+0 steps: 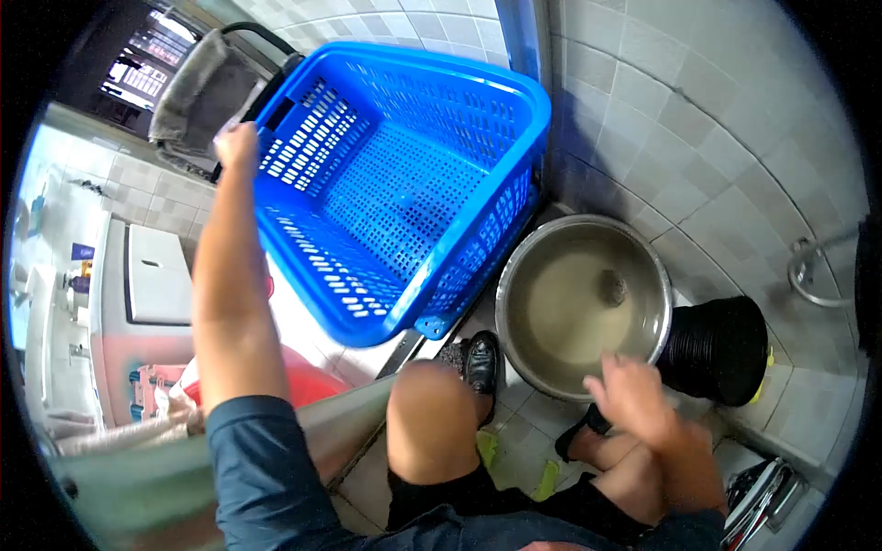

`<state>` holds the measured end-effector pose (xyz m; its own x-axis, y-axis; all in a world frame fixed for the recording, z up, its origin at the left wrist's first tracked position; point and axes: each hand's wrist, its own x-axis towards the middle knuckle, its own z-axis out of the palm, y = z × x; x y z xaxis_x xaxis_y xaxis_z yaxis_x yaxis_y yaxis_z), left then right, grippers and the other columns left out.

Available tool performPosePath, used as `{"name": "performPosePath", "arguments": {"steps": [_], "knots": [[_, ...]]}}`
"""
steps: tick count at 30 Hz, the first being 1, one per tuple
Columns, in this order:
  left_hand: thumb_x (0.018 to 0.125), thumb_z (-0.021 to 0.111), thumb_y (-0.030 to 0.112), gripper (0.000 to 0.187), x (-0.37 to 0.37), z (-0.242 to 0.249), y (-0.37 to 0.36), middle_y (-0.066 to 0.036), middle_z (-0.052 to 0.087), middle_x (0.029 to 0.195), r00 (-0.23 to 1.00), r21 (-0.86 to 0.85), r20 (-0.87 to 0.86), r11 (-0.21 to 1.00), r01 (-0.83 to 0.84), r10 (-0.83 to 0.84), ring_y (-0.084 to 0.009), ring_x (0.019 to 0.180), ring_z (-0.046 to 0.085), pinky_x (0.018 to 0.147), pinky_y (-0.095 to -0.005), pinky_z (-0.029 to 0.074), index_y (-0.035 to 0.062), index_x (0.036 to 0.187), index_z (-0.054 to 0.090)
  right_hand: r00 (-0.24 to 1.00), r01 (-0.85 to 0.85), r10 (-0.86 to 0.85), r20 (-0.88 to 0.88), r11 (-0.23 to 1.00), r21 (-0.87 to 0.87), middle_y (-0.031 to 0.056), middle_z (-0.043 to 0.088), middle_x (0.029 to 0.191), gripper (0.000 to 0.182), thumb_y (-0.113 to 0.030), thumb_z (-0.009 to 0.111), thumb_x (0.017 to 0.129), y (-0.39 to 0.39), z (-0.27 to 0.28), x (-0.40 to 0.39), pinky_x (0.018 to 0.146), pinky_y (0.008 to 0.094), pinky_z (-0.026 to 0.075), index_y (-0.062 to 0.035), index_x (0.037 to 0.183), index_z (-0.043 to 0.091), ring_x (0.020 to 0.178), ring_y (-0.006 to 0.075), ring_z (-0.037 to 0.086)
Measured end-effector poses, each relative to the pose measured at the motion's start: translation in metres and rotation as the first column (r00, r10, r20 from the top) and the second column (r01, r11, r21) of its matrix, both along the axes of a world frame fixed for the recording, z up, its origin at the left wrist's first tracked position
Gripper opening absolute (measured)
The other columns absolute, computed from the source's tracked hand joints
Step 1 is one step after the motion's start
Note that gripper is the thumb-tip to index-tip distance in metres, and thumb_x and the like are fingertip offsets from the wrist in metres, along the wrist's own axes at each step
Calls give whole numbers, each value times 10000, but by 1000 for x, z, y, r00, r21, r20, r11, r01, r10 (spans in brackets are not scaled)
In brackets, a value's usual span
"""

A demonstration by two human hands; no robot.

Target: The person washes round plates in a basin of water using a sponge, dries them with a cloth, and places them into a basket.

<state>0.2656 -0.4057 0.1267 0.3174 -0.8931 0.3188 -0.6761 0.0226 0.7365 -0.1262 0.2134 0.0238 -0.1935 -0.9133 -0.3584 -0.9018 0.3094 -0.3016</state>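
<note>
A big blue plastic basket (pixel 404 184) with slotted sides tilts at the upper middle, its inside bare. At its left rim, my left hand (pixel 237 147) is closed on the edge. To the right of the basket, a round metal basin (pixel 663 303) stands on the floor with cloudy, yellowish water (pixel 570 308) in it. A small dark lump (pixel 613 287) shows in the water. My right hand (pixel 629 395) is over the basin's near rim, fingers apart, with nothing visible in it.
A black ribbed bucket-like object (pixel 717 351) stands right of the basin. A red tub (pixel 312 378) is beyond the glass edge at left. Green scraps (pixel 548 479) lie on the tiles near my feet. A grey chair-like item (pixel 207 101) is behind the basket.
</note>
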Motion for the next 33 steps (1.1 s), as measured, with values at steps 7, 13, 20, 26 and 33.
{"name": "performPosePath", "arguments": {"steps": [7,13,20,26,33], "knots": [[803,765,172,535,57,24,-84,-151,684,1023,946,-54,-300,988,-147,125,-223,609,613,501,-345,507,42,1296,607,998,-58,51,33,967,248,208,705,826,446,-418,694,888,-35,-39,-33,738,488,546,23,939,658,768,407,696],[888,704,107,693,85,45,-77,-136,544,1365,857,-21,-503,991,-135,106,-303,1223,542,884,-523,521,156,1514,410,999,-9,-2,34,941,339,245,700,835,429,-400,686,893,-52,-84,-61,754,504,538,29,890,695,807,423,692],[1036,462,222,555,184,90,-136,-119,406,1572,803,114,-580,963,245,-136,-384,1431,364,1055,-585,432,207,1577,338,952,300,-291,-95,831,468,260,703,908,405,-368,642,932,-22,-105,-41,817,509,540,27,943,729,870,438,674],[999,594,199,624,206,89,-177,-187,421,1513,772,64,-622,974,218,-132,-395,1393,433,1108,-500,471,82,1558,343,925,359,-368,-91,771,527,220,722,884,370,-368,620,906,-10,-86,12,776,522,563,-15,940,728,822,423,697],[980,653,169,560,268,110,-214,-182,490,1466,772,-83,-533,929,360,-347,-291,1345,495,1188,-374,397,-118,1419,455,935,295,-353,-15,756,585,228,726,912,398,-374,589,935,-29,-82,35,793,509,566,2,940,718,844,413,705]]}}
